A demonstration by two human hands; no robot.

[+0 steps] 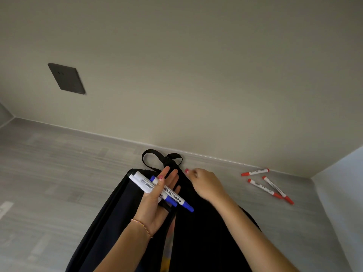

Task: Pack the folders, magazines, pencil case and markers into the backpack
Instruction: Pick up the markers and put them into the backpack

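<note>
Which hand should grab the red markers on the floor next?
The right hand: it holds no marker and sits nearer the red markers. The left hand is across the backpack, full of blue markers.

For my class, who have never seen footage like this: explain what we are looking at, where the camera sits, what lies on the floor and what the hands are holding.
There is no machine here. One camera worn on a person's head looks forward and down at their two bare hands. On the grey wood-look floor, by the beige wall, lies a black fabric backpack with its carry loops toward the wall. The left hand holds a bundle of white whiteboard markers with blue caps over the bag, thumb pressing them onto open fingers. The right hand rests on the bag's top edge, its grip on the fabric hidden. Three white markers with red caps lie on the floor to the right.
</note>
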